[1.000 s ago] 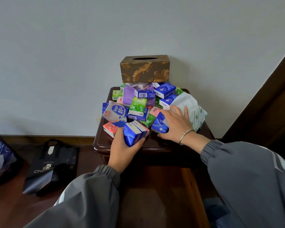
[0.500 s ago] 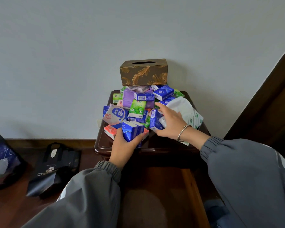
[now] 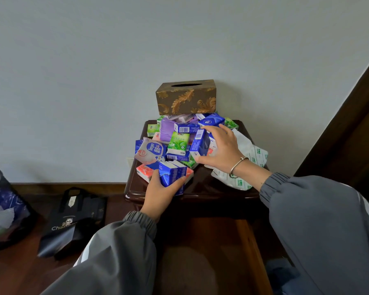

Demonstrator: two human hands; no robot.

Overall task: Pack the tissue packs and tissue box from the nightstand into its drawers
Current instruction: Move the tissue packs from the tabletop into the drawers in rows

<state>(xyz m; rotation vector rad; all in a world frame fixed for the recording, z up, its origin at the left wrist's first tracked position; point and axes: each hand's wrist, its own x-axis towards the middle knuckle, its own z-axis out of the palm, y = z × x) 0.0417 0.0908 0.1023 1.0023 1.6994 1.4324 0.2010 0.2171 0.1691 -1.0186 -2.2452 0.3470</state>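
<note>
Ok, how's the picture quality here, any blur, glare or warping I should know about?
Head view: soft, even light; a small glare spot on the nightstand front-left corner. The wide lens warps the edges, stretching the sleeves. The tissue box is sharp; the bin at far left looks smeared.

The tissue box (image 3: 186, 97) hides its own base behind the piled tissue packs (image 3: 175, 143).

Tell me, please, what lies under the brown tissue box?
The brown tissue box rests on the back of the pile of tissue packs; purple and blue packs show at its lower edge. The nightstand top beneath it is hidden.
</note>
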